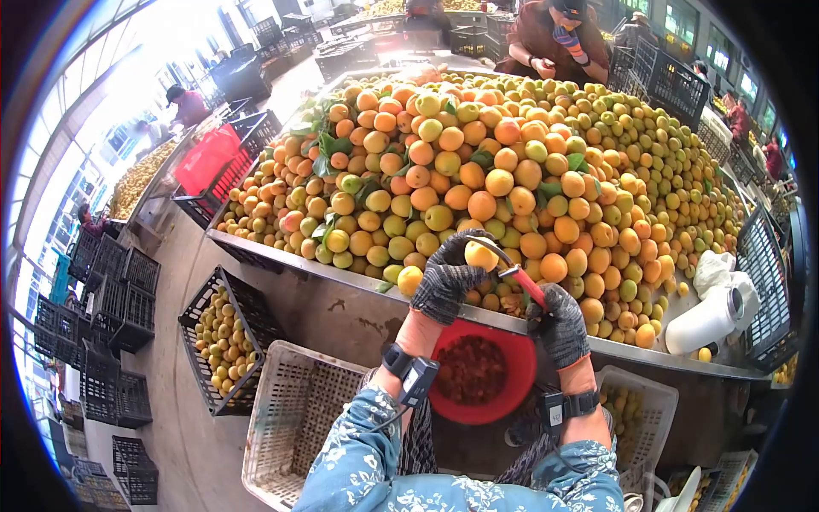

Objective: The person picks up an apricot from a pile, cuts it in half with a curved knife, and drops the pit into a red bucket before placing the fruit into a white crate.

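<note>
My left hand (449,277), in a dark grey knit glove, is closed around a yellow apricot (480,256) at the front edge of the fruit heap. In my right hand (558,326), also gloved, is a red-handled tool (530,288). Its curved metal end reaches the apricot; the exact shape of the tip is too small to tell. Behind both hands rises a big heap of apricots (478,171), orange to green, with some leaves among them. Beneath my hands stands a red bucket (522,388) with brownish-red pieces inside.
A metal-edged table (341,287) bears the heap. On my left are a pale basket (269,418) and a black crate (243,294) of fruit. Another pale crate (661,410) stands right. A white jug (705,322) lies on the table; a person (559,43) works across it.
</note>
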Demonstrator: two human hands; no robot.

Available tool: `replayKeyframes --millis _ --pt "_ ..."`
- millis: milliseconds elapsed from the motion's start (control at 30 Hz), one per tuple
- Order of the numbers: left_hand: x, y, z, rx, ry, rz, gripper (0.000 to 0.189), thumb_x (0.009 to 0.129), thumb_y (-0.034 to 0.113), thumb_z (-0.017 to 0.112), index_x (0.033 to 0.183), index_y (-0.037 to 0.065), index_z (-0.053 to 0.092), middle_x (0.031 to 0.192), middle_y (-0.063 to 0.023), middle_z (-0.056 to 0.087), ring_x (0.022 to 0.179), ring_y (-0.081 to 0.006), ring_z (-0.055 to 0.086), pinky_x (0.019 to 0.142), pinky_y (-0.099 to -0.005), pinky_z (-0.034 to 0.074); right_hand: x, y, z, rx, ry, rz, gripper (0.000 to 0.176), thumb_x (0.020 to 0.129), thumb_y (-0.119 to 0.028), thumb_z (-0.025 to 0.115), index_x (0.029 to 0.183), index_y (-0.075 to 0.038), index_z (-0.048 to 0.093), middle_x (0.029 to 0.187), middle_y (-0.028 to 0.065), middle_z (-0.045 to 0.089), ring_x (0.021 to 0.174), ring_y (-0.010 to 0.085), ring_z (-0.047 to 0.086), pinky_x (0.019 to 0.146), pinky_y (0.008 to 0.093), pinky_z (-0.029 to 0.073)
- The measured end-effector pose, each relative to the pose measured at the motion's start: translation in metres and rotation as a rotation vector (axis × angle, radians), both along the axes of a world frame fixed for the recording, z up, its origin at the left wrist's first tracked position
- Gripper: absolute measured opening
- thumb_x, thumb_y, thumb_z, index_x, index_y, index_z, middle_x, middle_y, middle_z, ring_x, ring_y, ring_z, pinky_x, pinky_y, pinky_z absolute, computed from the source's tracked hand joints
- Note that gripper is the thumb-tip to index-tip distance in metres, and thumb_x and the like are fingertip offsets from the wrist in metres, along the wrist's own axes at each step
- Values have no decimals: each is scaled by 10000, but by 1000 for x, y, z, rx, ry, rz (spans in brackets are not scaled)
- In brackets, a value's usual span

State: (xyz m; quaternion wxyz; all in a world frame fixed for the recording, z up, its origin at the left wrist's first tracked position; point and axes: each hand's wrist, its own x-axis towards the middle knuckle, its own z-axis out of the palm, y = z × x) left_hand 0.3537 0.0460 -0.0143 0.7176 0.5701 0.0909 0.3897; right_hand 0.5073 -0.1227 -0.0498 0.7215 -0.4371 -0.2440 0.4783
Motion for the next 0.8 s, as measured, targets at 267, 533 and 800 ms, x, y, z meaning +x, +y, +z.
replayKeyframes --millis 267,533,800 --pt "4 -4 -3 -128 -11 -44 464 764 -26 644 1214 23 539 1193 -57 599 1064 -137 559 920 -279 480 -5 -1 -1 -27 -19 21 287 873 -257 663 1066 -64 573 765 44 613 578 131 574 480 245 461" --pt "6 -10 -2 -168 31 -29 615 647 -66 731 1231 24 559 1159 -45 612 1053 -154 571 915 -298 484 -20 3 11 121 58 -59 373 743 -82 695 1087 -16 568 757 71 622 559 174 596 490 274 497" --pt "4 -5 -2 8 44 -89 604 669 -34 727 1244 38 558 1141 -49 613 1034 -160 579 868 -291 508 -4 -4 7 122 143 -28 348 806 -171 678 1102 -30 561 821 52 586 645 150 604 579 268 530"
